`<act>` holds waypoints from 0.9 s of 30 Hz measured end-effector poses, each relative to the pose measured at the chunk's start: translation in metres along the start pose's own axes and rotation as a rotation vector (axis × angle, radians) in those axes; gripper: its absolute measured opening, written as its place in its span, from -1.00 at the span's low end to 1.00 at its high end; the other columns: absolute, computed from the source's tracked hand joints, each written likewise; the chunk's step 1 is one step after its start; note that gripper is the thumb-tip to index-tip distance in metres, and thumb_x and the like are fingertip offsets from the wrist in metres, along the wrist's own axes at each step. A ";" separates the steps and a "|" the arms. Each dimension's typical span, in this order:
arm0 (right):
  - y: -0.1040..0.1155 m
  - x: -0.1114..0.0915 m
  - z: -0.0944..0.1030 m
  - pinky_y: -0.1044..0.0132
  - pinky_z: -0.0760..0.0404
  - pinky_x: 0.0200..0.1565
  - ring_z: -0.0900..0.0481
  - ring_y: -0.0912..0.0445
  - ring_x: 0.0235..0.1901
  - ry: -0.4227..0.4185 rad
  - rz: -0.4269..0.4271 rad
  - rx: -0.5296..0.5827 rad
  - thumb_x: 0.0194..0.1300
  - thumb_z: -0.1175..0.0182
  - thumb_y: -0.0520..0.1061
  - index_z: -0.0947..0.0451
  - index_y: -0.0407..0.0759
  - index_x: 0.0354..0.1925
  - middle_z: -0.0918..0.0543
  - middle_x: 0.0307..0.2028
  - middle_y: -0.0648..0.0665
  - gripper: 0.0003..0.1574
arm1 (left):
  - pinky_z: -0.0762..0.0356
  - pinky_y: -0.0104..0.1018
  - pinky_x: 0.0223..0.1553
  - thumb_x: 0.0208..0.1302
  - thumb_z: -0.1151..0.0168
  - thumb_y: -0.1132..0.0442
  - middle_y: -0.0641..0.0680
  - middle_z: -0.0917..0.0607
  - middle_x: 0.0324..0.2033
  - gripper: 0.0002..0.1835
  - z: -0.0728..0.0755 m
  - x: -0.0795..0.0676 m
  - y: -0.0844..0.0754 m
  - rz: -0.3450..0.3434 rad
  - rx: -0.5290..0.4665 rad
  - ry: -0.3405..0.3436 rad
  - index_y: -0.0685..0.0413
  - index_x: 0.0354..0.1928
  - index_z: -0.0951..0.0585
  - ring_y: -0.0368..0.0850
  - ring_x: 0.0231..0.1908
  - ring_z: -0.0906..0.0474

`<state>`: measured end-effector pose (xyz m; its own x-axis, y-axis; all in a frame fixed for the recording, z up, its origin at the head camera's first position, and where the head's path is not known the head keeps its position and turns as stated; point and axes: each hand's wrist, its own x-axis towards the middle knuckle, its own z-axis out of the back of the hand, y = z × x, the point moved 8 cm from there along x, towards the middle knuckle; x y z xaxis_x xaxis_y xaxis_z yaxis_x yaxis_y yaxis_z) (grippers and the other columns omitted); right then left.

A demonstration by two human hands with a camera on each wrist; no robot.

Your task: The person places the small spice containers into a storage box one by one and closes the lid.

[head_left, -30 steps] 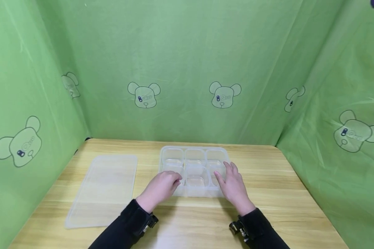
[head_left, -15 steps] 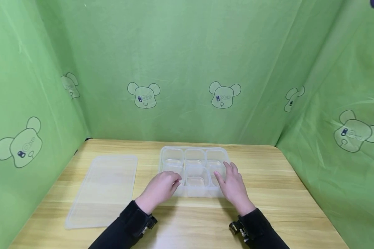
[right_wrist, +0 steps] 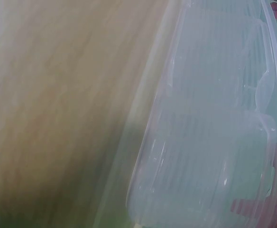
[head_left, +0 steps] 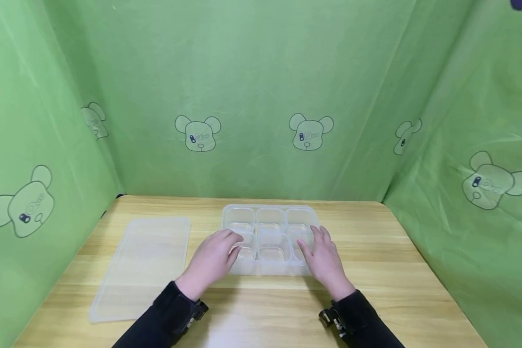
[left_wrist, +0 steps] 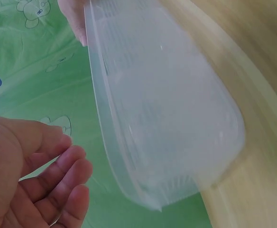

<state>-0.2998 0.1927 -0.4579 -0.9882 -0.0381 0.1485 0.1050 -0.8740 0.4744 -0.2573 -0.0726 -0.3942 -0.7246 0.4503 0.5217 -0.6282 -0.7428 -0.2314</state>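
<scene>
"Plastic all along this table point(head_left: 261, 311), by the look of it. What lies furthest left?"

"A thin, milky lid point(head_left: 141, 266), flat on the wood. Probably light and bendy; I'd lift it by an edge."

"Next?"

"The left hand point(head_left: 210, 261), fingers loosely bent, thumb near them, nothing held. It hovers by the left front of the box point(head_left: 267, 269), apart from it in the left wrist view."

"And the box itself?"

"Upright near the table's far edge, with six compartments point(head_left: 271, 253) in two rows of three. I see no contents, though the hands hide parts of the outer front ones. It should be light, fairly stiff, perhaps slippery; I'd hold it under the rim at both short ends, since thin walls may flex."

"Furthest right?"

"The right hand point(head_left: 325, 263), thumb and fingers spread over the box's right end. Whether they press on it, I cannot tell."
</scene>
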 end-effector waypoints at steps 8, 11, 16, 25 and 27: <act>-0.001 -0.001 -0.001 -0.37 -0.19 0.31 -0.17 -0.53 0.31 0.001 -0.006 0.000 0.55 0.14 0.30 0.02 -0.36 0.51 0.06 0.46 -0.56 -0.05 | -0.58 -0.04 0.00 0.29 -0.34 0.28 0.04 -0.69 -0.14 -0.77 0.013 -0.011 0.023 0.088 0.026 -0.007 0.11 -0.03 -0.65 0.01 -0.10 -0.63; -0.001 -0.001 -0.001 -0.37 -0.18 0.31 -0.17 -0.53 0.32 0.002 -0.011 -0.002 0.54 0.15 0.32 0.02 -0.35 0.51 0.06 0.47 -0.55 -0.04 | -0.58 0.00 0.01 0.28 -0.36 0.28 0.07 -0.69 -0.14 -0.75 0.017 -0.017 0.033 0.117 0.042 -0.010 0.15 -0.02 -0.64 0.04 -0.10 -0.63; -0.001 0.000 -0.001 -0.37 -0.17 0.32 -0.15 -0.53 0.33 0.005 -0.015 -0.004 0.54 0.15 0.31 0.02 -0.34 0.51 0.07 0.48 -0.53 -0.05 | -0.57 0.03 0.02 0.25 -0.36 0.31 0.12 -0.70 -0.14 -0.74 0.026 -0.029 0.049 0.159 0.067 -0.012 0.20 -0.03 -0.64 0.08 -0.10 -0.63; 0.002 0.001 0.001 -0.36 -0.19 0.31 -0.19 -0.53 0.31 -0.007 0.004 -0.010 0.54 0.13 0.29 0.00 -0.36 0.50 0.03 0.46 -0.55 -0.06 | -0.57 0.07 -0.01 0.24 -0.36 0.33 0.18 -0.70 -0.15 -0.75 0.042 -0.055 0.081 0.220 0.134 -0.039 0.24 -0.06 -0.65 0.14 -0.13 -0.63; 0.002 0.000 0.001 -0.35 -0.21 0.30 -0.20 -0.52 0.30 -0.009 0.005 -0.013 0.54 0.12 0.29 -0.01 -0.37 0.50 0.02 0.46 -0.55 -0.06 | -0.56 0.08 -0.02 0.25 -0.34 0.33 0.19 -0.70 -0.15 -0.76 0.045 -0.061 0.089 0.246 0.138 -0.037 0.24 -0.06 -0.65 0.15 -0.13 -0.63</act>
<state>-0.2999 0.1916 -0.4560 -0.9866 -0.0380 0.1588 0.1084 -0.8800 0.4624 -0.2562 -0.1880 -0.4096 -0.8380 0.2319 0.4940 -0.3886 -0.8892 -0.2417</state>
